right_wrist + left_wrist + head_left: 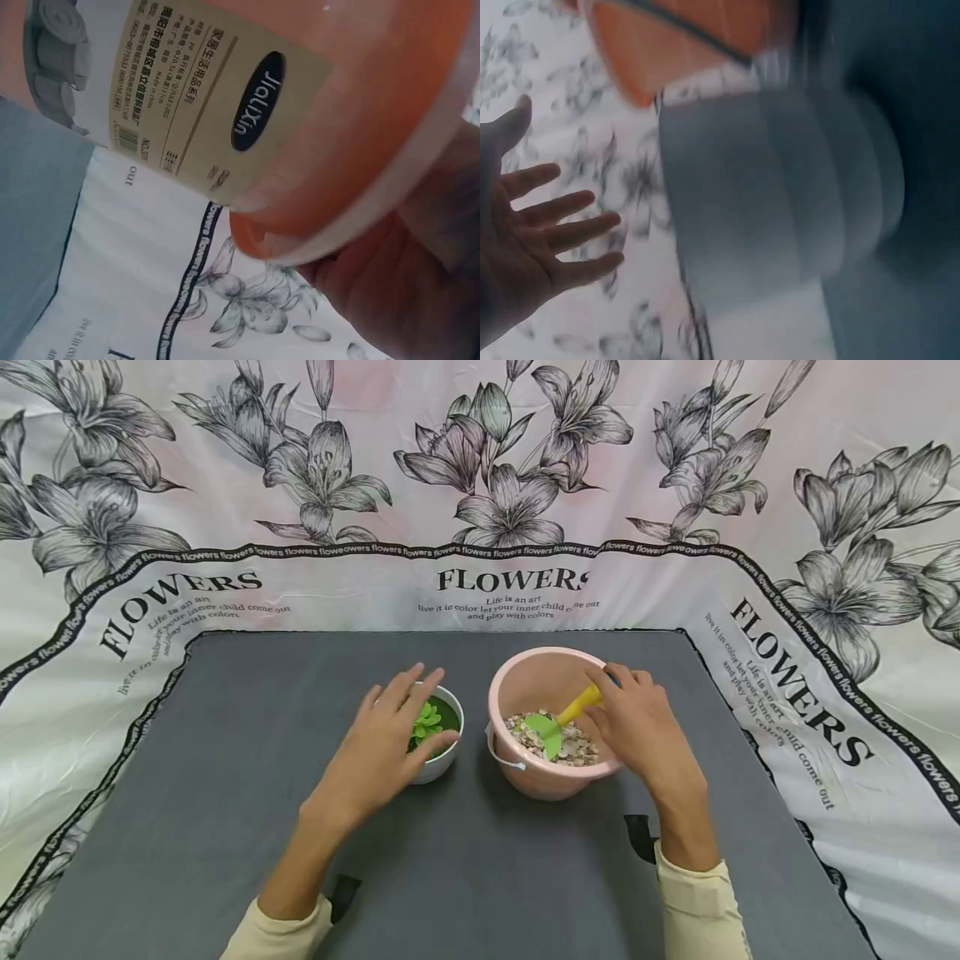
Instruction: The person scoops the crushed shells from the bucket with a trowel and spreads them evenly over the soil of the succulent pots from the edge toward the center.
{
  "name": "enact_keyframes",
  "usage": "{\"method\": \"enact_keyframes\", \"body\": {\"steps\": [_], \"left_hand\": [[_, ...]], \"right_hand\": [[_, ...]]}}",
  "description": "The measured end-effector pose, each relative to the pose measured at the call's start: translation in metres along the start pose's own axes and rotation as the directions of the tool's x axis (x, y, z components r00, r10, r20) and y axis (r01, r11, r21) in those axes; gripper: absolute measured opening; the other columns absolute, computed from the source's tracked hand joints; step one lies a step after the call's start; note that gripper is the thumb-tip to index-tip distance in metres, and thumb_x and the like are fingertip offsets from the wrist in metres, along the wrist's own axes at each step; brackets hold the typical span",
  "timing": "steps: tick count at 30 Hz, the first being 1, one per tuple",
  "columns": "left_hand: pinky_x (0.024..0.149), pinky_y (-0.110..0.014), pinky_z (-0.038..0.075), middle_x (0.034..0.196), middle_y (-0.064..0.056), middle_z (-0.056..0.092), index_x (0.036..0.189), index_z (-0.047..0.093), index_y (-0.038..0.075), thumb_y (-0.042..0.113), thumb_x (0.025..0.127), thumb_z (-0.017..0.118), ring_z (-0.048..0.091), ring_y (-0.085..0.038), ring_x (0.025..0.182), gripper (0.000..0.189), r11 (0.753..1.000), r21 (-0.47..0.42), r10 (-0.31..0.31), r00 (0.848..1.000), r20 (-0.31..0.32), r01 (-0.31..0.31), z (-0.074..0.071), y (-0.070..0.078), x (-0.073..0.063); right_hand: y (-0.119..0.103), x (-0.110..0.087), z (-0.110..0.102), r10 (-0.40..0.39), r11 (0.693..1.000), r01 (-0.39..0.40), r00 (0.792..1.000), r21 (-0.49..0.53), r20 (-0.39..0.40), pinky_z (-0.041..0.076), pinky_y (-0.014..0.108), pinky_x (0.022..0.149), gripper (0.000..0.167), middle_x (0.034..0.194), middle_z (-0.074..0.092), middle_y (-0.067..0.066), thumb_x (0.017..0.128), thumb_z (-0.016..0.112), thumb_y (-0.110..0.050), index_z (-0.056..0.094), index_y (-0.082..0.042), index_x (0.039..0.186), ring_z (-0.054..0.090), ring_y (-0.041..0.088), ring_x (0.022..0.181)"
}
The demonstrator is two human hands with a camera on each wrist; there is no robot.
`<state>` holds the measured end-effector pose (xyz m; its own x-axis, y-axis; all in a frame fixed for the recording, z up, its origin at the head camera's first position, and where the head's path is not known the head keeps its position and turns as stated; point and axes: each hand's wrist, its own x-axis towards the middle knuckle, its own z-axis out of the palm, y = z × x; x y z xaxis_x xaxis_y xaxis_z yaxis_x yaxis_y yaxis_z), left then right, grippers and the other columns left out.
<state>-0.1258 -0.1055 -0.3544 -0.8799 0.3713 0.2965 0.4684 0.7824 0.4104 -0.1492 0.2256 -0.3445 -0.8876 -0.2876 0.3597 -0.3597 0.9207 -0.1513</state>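
Note:
My right hand (643, 727) grips the yellow handle of a toy shovel (545, 733) over the right rim of a pink bucket (543, 785). The shovel's green blade rests on small mixed pebbles (577, 750) inside the bucket. Fingers spread, my left hand (378, 752) hovers over the near-left side of a white pot (437, 770) and partly hides it. A leafy green plant (426, 723) shows in that pot. In the left wrist view the ribbed pot (780, 195) looks blurred, with the extended fingers (577, 232) apart from it.
A dark grey tabletop (247, 760) lies under both containers. White cloth (517, 593) with printed flowers and lettering surrounds its back and sides. The bucket's thin handle (501, 760) hangs down its left side. A label (217, 97) is stuck to the bucket's wall.

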Motion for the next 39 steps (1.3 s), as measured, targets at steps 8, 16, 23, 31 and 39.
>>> {"method": "enact_keyframes", "body": {"steps": [8, 16, 23, 31, 39], "left_hand": [[0.126, -0.055, 0.036, 0.172, -0.019, 0.029, 0.163, 0.036, 0.008, 0.054, 0.100, 0.064, 0.037, -0.038, 0.156, 0.083, 0.994, -0.081, 0.076, 0.996, 0.045, -0.072, 0.048, 0.029, 0.022], [0.123, -0.058, 0.039, 0.178, -0.008, 0.012, 0.167, 0.028, 0.014, 0.060, 0.098, 0.062, 0.032, -0.039, 0.159, 0.089, 0.986, -0.165, -0.019, 0.994, 0.110, 0.037, 0.075, 0.043, 0.015], [0.125, -0.061, 0.035, 0.178, -0.005, 0.011, 0.166, 0.028, 0.014, 0.062, 0.098, 0.062, 0.029, -0.044, 0.159, 0.090, 0.984, -0.173, -0.034, 0.993, 0.109, 0.053, 0.077, 0.043, 0.017], [0.127, -0.060, 0.033, 0.178, -0.005, 0.013, 0.166, 0.030, 0.013, 0.059, 0.098, 0.064, 0.030, -0.041, 0.159, 0.089, 0.979, -0.198, -0.024, 0.996, 0.086, 0.041, 0.077, 0.041, 0.016], [0.123, -0.062, 0.038, 0.179, -0.001, 0.012, 0.167, 0.028, 0.018, 0.059, 0.097, 0.065, 0.032, -0.043, 0.158, 0.089, 0.974, -0.217, -0.045, 0.996, 0.077, 0.060, 0.079, 0.040, 0.015]], "right_hand": [[0.007, 0.017, 0.015, -0.093, 0.976, 0.102, 0.994, -0.192, 0.059, 0.047, 0.046, 0.074, 0.041, 0.097, 0.059, 0.020, 0.067, 0.099, -0.011, 0.076, -0.004, 0.100, 0.048, 0.035, 0.086], [0.014, 0.016, 0.015, -0.105, 0.982, 0.134, 0.974, -0.136, 0.202, 0.039, 0.041, 0.077, 0.023, 0.092, 0.067, 0.005, 0.077, 0.091, -0.012, 0.071, -0.009, 0.088, 0.052, 0.027, 0.086], [0.020, 0.011, -0.003, -0.054, 0.997, 0.061, 0.990, -0.052, 0.127, 0.035, 0.041, 0.076, 0.016, 0.085, 0.062, 0.007, 0.083, 0.086, -0.011, 0.071, -0.007, 0.085, 0.048, 0.027, 0.079], [0.029, -0.006, -0.019, -0.028, 1.000, 0.028, 0.998, 0.007, 0.056, 0.030, 0.039, 0.075, 0.013, 0.085, 0.060, 0.005, 0.084, 0.083, -0.007, 0.078, -0.008, 0.096, 0.048, 0.026, 0.082], [0.039, -0.014, -0.029, -0.054, 0.998, 0.053, 0.997, -0.014, -0.057, 0.036, 0.042, 0.067, 0.016, 0.083, 0.066, 0.005, 0.080, 0.083, -0.006, 0.079, -0.007, 0.095, 0.052, 0.027, 0.076]]}}
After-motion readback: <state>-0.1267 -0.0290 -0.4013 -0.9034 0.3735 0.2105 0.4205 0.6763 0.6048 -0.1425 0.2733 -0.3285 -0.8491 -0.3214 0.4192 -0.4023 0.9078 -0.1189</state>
